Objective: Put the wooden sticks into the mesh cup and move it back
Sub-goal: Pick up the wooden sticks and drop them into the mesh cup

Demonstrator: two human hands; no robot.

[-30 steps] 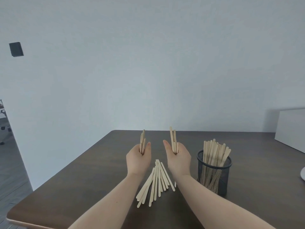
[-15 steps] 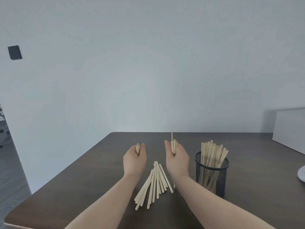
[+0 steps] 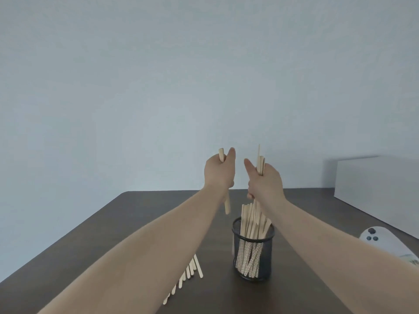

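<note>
A black mesh cup [image 3: 253,266] stands on the dark table [image 3: 140,218], holding several upright wooden sticks [image 3: 250,220]. My left hand [image 3: 218,171] is raised above and left of the cup, closed on a few sticks held vertically, their lower ends at about rim height beside the cup. My right hand [image 3: 264,180] is directly above the cup, closed on a bundle of sticks whose lower ends reach down among the sticks in the cup. More loose sticks [image 3: 191,271] lie on the table to the cup's left, partly hidden by my left forearm.
A white box [image 3: 376,180] stands at the back right of the table. A white device with dark buttons [image 3: 383,243] lies at the right edge. The table's left edge runs diagonally toward me.
Both hands have lifted off the table and moved right, carrying their sticks over to the cup. The view has shifted, so the loose pile now lies under my left forearm.
</note>
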